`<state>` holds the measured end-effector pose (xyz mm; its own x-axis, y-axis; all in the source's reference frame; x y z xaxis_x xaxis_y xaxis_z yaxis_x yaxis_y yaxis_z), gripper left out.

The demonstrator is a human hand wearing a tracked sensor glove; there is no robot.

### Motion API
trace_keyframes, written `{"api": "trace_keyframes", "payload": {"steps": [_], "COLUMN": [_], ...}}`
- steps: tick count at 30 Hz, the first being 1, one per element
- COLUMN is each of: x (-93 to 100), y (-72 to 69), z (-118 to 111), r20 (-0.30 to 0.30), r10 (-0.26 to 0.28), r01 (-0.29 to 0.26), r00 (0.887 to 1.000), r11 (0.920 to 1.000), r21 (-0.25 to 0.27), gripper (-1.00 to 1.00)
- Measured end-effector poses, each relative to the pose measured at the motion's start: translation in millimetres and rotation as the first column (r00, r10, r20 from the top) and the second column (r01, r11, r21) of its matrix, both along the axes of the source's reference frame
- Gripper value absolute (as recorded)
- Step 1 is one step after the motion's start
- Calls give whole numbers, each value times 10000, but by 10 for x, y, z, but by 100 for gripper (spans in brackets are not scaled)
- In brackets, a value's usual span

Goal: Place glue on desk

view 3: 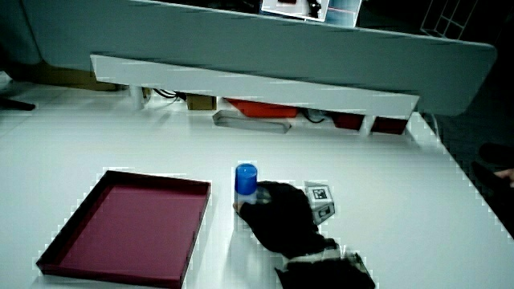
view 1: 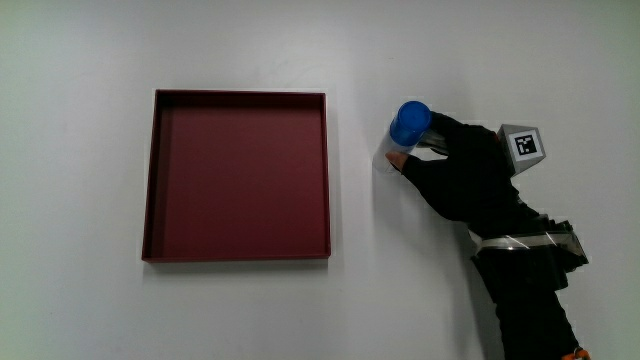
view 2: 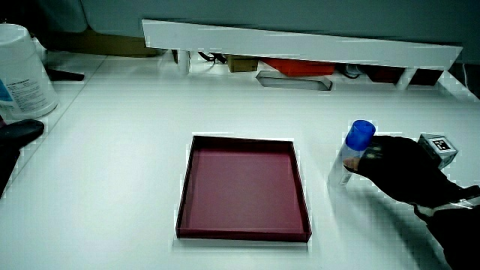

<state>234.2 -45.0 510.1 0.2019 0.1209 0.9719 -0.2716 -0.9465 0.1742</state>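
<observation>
Nearest to the person, the hand [view 1: 462,180] in its black glove reached out from a dark forearm, low over the white worktop [view 1: 80,310]. A small patterned cube [view 1: 525,146] sat on its back. The fingers were curled around the glue [view 1: 404,134], a clear tube with a blue cap, pinching it near its lower part.

In a side view the glue [view 2: 352,152] stood almost upright, tipped a little, and its bottom end looked as if it touched the worktop or was just above it. I could not tell which. It was just beside the tray [view 1: 238,176], a flat dark red tray with a low rim, but outside it. The tray had nothing in it.

So I thought the job was nearly done. The glue was already at the worktop and out of the tray. What was left, I guessed, was to let it stand or lie there, open the fingers and take the hand away. If the hand let go while the tube was tipped, it might fall over and roll.

Farther from the person than the tray, the white worktop ran on to a low white partition [view 2: 300,41] with some small things under it. In a side view 1 white tub [view 2: 22,71] stood at the worktop's edge, well apart from the glue.
</observation>
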Motion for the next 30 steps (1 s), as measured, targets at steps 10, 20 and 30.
{"api": "trace_keyframes", "payload": {"steps": [10,20,30], "x": [12,40,282], "y": [49,65,347], "z": [98,173,117], "r20": [82,154,137], "r10": [86,-111,41], "r01": [-82,120,-32], "r00": [9999,9998,9999], "r11": [9991,9982,9978], "r21": [-409,-591,-657], "gripper": [-4,-48,-91]}}
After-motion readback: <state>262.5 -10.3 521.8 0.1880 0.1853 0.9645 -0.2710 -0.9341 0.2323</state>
